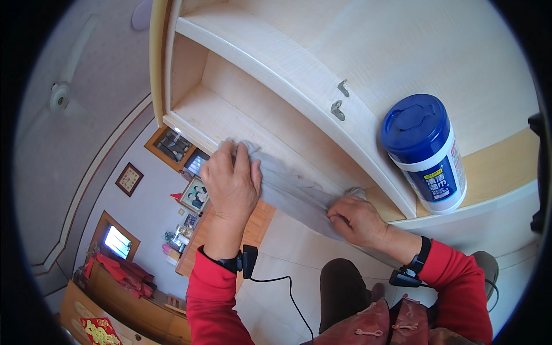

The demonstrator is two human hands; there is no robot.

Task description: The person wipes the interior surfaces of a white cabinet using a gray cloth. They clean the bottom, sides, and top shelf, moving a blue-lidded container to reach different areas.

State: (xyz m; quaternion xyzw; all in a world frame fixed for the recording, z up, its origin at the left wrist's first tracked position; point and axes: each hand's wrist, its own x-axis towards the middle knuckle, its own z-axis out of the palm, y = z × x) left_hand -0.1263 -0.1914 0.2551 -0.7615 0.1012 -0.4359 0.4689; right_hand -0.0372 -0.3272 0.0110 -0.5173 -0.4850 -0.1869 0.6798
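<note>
A thin, greyish-white damp-looking cloth (pixel 293 189) stretches between my hands along the front edge of a pale wooden shelf compartment (pixel 276 133). My left hand (pixel 233 177) grips its upper left end, knuckles towards the camera. The other end is pinched in my right hand (pixel 358 220), near the compartment's lower right corner, with a bunch of cloth showing behind the fingers. A white wipes canister with a blue lid (pixel 424 155) stands to the right of the compartment, on a light wooden ledge (pixel 504 159).
Two small metal brackets (pixel 338 111) are fixed to the panel beside the canister. Black bands with devices circle both wrists, and a black cable (pixel 290 297) hangs from the left one. Beyond are a wooden-topped counter (pixel 189 258), a wall clock (pixel 129 179) and a ceiling fan (pixel 60 97).
</note>
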